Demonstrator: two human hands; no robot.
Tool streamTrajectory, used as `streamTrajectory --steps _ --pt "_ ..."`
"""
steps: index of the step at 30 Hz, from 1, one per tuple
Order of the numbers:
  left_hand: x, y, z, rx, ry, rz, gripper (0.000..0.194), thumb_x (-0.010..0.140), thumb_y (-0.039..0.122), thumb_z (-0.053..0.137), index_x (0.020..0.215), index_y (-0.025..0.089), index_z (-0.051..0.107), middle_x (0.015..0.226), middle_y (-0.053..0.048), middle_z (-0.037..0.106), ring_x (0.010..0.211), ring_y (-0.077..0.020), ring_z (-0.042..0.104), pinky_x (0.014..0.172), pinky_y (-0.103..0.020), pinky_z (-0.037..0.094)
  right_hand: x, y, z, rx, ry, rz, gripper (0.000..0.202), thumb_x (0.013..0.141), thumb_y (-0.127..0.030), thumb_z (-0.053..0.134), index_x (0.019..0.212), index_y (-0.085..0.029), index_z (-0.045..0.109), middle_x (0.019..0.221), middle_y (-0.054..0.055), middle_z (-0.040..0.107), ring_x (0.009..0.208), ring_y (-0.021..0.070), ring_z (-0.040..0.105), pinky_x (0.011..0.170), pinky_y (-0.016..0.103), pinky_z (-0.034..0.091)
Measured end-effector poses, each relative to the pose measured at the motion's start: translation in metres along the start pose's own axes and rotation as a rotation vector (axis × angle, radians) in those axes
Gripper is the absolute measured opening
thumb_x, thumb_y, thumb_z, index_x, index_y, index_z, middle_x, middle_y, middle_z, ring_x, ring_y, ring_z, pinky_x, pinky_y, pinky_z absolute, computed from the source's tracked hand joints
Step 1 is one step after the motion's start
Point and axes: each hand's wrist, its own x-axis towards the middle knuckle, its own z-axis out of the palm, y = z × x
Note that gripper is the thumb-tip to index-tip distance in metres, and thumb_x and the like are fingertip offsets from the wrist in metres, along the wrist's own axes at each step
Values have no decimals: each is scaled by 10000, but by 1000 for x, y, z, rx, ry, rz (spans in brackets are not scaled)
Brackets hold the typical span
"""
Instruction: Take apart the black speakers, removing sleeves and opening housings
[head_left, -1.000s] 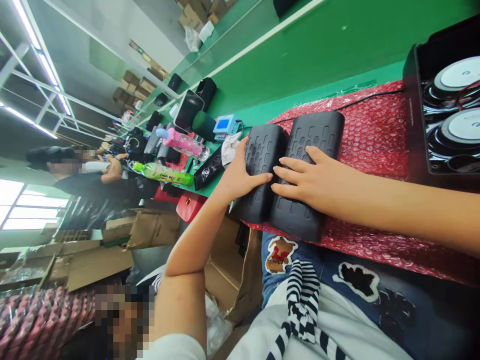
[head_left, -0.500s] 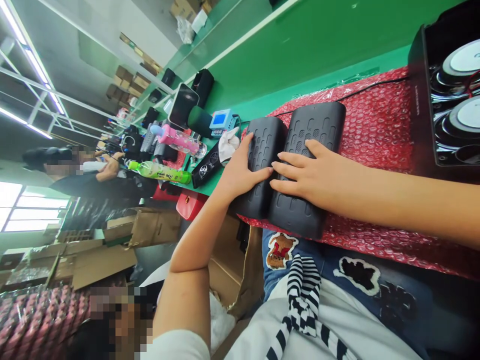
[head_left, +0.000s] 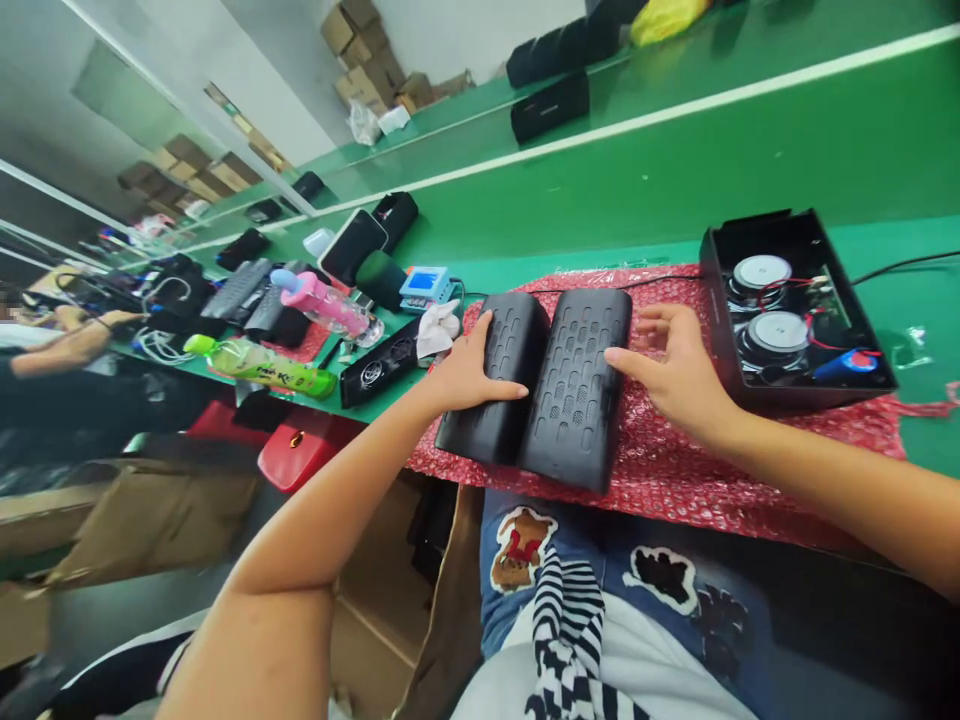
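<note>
Two black plastic cases with rows of oblong grooves, apparently speaker shells, lie side by side on red bubble wrap (head_left: 675, 425). My left hand (head_left: 469, 375) lies spread across the left case (head_left: 501, 415), thumb stretched towards its right edge; some of its fingers are hidden. Beside the right case (head_left: 574, 380), my right hand (head_left: 667, 370) has its fingers apart. Its thumb tip meets or overlaps that case's right edge, while the other fingers are raised off it. An opened black speaker box (head_left: 799, 320) with two round drivers and red wires stands beyond my right hand.
To the left are a white cloth (head_left: 438, 330), a blue meter (head_left: 424, 290), a black panel (head_left: 382, 365), a pink bottle (head_left: 326, 305) and a green bottle (head_left: 262, 368). A red bag (head_left: 300, 450) hangs below the table edge. Another person's hand (head_left: 82, 340) is at far left.
My right hand has lifted off the right case's top and moved to its right side. My left hand stays on the left case. The view has swung right, showing more of the opened speaker box.
</note>
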Motion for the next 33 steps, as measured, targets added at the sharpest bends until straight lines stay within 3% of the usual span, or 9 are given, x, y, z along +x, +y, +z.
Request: streamTrajectory --steps 1,3,5,9,12,14,22,30,33 --pt "2 -5 -2 -33 -6 10 1377 534 581 807 1577 122 33 1619 -251 126 1478 -428 205 1198 -553 186 -7 2 3 30 7 225 653 709 -473 699 1248 -193 459 1236 148 599 1063 279 604 888 446 519" --pt "4 -15 -6 -109 -23 29 1371 536 562 813 1578 137 31 1629 -238 102 1489 -419 175 1204 -557 158 -16 5 10 101 -155 556 608 739 -535 684 1203 -198 482 1143 138 655 920 255 642 730 378 536" --pt "7 -25 -12 -189 -30 13 1360 528 536 828 1581 175 47 1643 -214 71 1496 -423 142 1200 -580 133 -18 4 17 158 -291 678 475 776 -510 676 1119 -207 549 1070 108 697 842 226 662 666 329 522" --pt "7 -40 -22 -536 -59 -146 1302 487 348 873 1574 270 159 1600 -162 287 1416 -413 356 1135 -542 329 -12 -1 36 225 -278 689 451 714 -422 773 1056 -182 605 1051 105 723 858 224 692 705 335 557" --pt "7 -49 -24 -779 -88 -234 1249 487 240 839 1562 288 205 1406 -150 553 1123 -364 640 924 -478 529 -10 -5 53 203 -210 623 553 692 -461 791 1118 -177 581 1073 117 719 904 236 700 735 355 587" --pt "7 -53 -22 -840 -78 -235 1229 492 234 831 1556 283 219 1286 -144 637 921 -317 708 805 -453 570 -10 -7 64 155 -154 583 581 698 -479 780 1146 -180 564 1086 122 713 935 242 695 750 363 596" --pt "-10 -56 -8 -1132 -32 -164 966 525 209 778 1420 224 414 818 -41 721 572 -195 665 600 -339 574 -5 -25 73 -97 11 573 703 582 -465 844 1143 -152 560 1091 172 678 1018 310 665 793 415 589" --pt "-31 -36 21 -1292 -4 -94 967 579 215 761 1451 286 348 1024 -46 705 666 -177 681 639 -332 597 -6 -51 78 -513 23 562 980 427 -457 906 1247 -120 487 1311 251 533 1246 410 525 999 511 471" --pt "-32 -36 25 -1296 22 -135 874 597 214 755 1407 234 429 1069 -73 697 685 -168 673 639 -306 589 -8 -49 78 -462 -11 545 923 501 -424 872 1278 -150 455 1325 220 523 1238 380 533 988 499 475"
